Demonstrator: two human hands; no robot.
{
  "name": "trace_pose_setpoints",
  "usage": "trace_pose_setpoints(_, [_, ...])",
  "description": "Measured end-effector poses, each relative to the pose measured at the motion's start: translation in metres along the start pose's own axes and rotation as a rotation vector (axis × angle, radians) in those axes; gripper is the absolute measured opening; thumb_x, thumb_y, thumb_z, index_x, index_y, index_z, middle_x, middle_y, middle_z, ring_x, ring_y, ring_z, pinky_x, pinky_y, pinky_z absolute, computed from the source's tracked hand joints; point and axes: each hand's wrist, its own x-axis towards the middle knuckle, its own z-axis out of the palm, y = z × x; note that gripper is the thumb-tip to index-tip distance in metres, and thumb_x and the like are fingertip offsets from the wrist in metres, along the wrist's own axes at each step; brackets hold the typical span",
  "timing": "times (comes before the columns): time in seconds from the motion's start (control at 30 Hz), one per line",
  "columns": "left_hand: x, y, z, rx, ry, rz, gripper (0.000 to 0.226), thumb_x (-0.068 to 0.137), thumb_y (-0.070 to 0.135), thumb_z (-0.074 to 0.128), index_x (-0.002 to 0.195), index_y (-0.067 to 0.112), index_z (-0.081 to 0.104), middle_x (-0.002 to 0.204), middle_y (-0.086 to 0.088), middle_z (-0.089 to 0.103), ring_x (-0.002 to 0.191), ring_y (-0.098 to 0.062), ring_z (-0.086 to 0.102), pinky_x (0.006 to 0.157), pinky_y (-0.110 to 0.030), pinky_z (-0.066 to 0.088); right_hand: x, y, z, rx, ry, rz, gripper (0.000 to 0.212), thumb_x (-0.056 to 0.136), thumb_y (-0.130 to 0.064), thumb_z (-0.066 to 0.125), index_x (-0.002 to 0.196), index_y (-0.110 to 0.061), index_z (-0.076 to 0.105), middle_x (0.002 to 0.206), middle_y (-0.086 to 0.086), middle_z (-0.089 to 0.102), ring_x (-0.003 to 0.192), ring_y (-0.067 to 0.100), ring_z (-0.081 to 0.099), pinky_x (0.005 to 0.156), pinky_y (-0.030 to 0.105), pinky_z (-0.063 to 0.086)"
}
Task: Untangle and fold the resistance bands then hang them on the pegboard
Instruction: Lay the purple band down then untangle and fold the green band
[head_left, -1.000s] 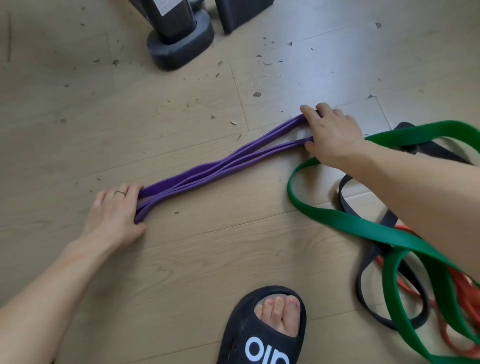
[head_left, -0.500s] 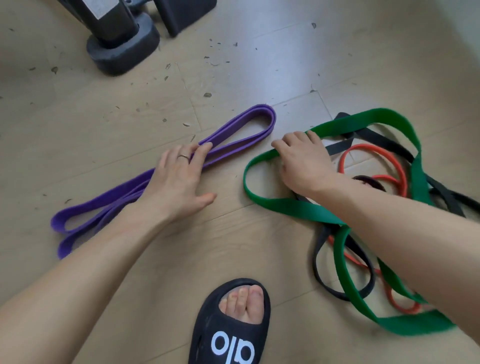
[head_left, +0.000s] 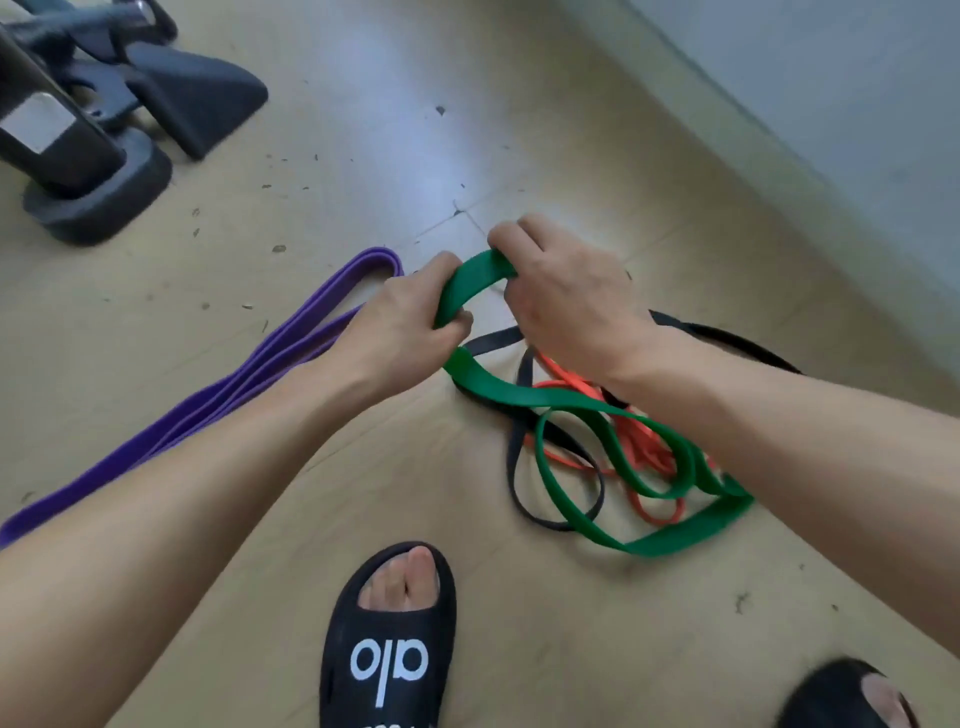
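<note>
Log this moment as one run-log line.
both hands grip green band | left hand | right hand | purple band folded on floor

hands gripping green band, purple band aside

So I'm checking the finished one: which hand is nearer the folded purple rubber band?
Left. The left hand is beside the folded purple rubber band; the right hand is farther away.

"alo" on black slide (white letters)
</note>
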Motion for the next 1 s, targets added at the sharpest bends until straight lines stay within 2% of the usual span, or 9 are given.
trace_pose_setpoints(0.1, [-0.016, 0.053, -0.010, -0.099, -0.024, 0.072, 0.017, 0.097, 0.032, 0.061, 0.099, 0.019, 0.051, 0.074, 0.003, 0.053, 0.065, -0.015, 0.047, 0.056, -0.025, 0.037, -0.031, 0.004, -0.063, 0.051, 0.046, 0.126, 0.037, 0.081, -0.016, 0.047, 0.116, -0.013, 0.060, 0.104, 0.006, 0.064, 0.084, 0.038, 0.059, 0.066, 0.043, 0.049])
trace_pose_setpoints(0.17, [-0.031, 0.089, -0.020, -0.147, -0.080, 0.125, 0.022, 0.094, 0.037, 0.065, 0.095, 0.020, 0.052, 0.075, 0.003, 0.051, 0.066, -0.015, 0.044, 0.061, -0.030, 0.036, -0.051, 0.006, -0.105, 0.047, 0.091, 0.157, 0.041, 0.081, -0.018, 0.047, 0.120, -0.017, 0.061, 0.112, 0.003, 0.065, 0.094, 0.034, 0.061, 0.072, 0.044, 0.051])
trace_pose_setpoints(0.27, [-0.049, 0.143, -0.037, -0.110, -0.155, 0.233, 0.027, 0.093, 0.039, 0.067, 0.088, 0.021, 0.048, 0.073, 0.005, 0.046, 0.065, -0.016, 0.042, 0.063, -0.036, 0.038, -0.077, 0.003, -0.166, 0.042, 0.149, 0.173, 0.037, 0.080, -0.020, 0.047, 0.114, -0.018, 0.062, 0.110, 0.002, 0.062, 0.088, 0.028, 0.058, 0.070, 0.041, 0.049])
trace_pose_setpoints(0.4, [-0.064, 0.216, -0.062, -0.008, -0.222, 0.346, 0.033, 0.091, 0.048, 0.064, 0.105, 0.022, 0.052, 0.088, -0.002, 0.062, 0.085, -0.025, 0.067, 0.082, -0.050, 0.056, -0.108, -0.006, -0.245, 0.092, 0.237, 0.282, 0.036, 0.078, -0.022, 0.049, 0.111, -0.017, 0.063, 0.103, 0.001, 0.061, 0.080, 0.020, 0.049, 0.071, 0.036, 0.044])
trace_pose_setpoints(0.5, [-0.080, 0.270, -0.072, 0.009, -0.197, 0.408, 0.044, 0.087, 0.052, 0.067, 0.115, 0.023, 0.049, 0.098, -0.002, 0.064, 0.092, -0.025, 0.067, 0.085, -0.045, 0.056, -0.131, -0.017, -0.294, 0.184, 0.317, 0.346, 0.034, 0.078, -0.022, 0.051, 0.108, -0.015, 0.063, 0.094, -0.004, 0.059, 0.080, 0.019, 0.052, 0.075, 0.034, 0.045])
trace_pose_setpoints(0.63, [-0.103, 0.323, -0.060, -0.113, -0.144, 0.469, 0.041, 0.087, 0.041, 0.076, 0.120, 0.029, 0.056, 0.105, 0.003, 0.068, 0.093, -0.011, 0.065, 0.083, -0.026, 0.054, -0.155, -0.019, -0.327, 0.375, 0.388, 0.486, 0.018, 0.083, -0.019, 0.060, 0.101, -0.022, 0.059, 0.086, -0.008, 0.061, 0.074, 0.011, 0.055, 0.062, 0.016, 0.039])
trace_pose_setpoints(0.73, [-0.120, 0.340, -0.048, -0.193, -0.166, 0.474, 0.021, 0.089, 0.033, 0.077, 0.097, 0.039, 0.058, 0.091, 0.012, 0.067, 0.076, 0.008, 0.062, 0.069, -0.010, 0.050, -0.170, -0.019, -0.345, 0.490, 0.316, 0.534, 0.022, 0.082, -0.011, 0.060, 0.101, -0.021, 0.061, 0.086, -0.004, 0.065, 0.079, 0.014, 0.063, 0.065, 0.024, 0.048])
trace_pose_setpoints(0.8, [-0.129, 0.342, -0.040, -0.262, -0.171, 0.465, 0.019, 0.089, 0.029, 0.078, 0.093, 0.038, 0.061, 0.083, 0.016, 0.068, 0.071, 0.008, 0.063, 0.071, -0.014, 0.050, -0.183, -0.021, -0.352, 0.526, 0.263, 0.542, 0.023, 0.082, -0.009, 0.062, 0.101, -0.022, 0.062, 0.090, -0.003, 0.068, 0.082, 0.016, 0.066, 0.069, 0.029, 0.053])
trace_pose_setpoints(1.0, [-0.143, 0.331, -0.025, -0.345, -0.261, 0.431, 0.019, 0.087, 0.019, 0.080, 0.093, 0.031, 0.067, 0.072, 0.019, 0.071, 0.071, 0.003, 0.066, 0.068, -0.014, 0.052, -0.207, -0.022, -0.338, 0.694, 0.238, 0.602, 0.025, 0.086, -0.009, 0.063, 0.107, -0.022, 0.066, 0.098, -0.004, 0.071, 0.086, 0.010, 0.067, 0.067, 0.022, 0.051])
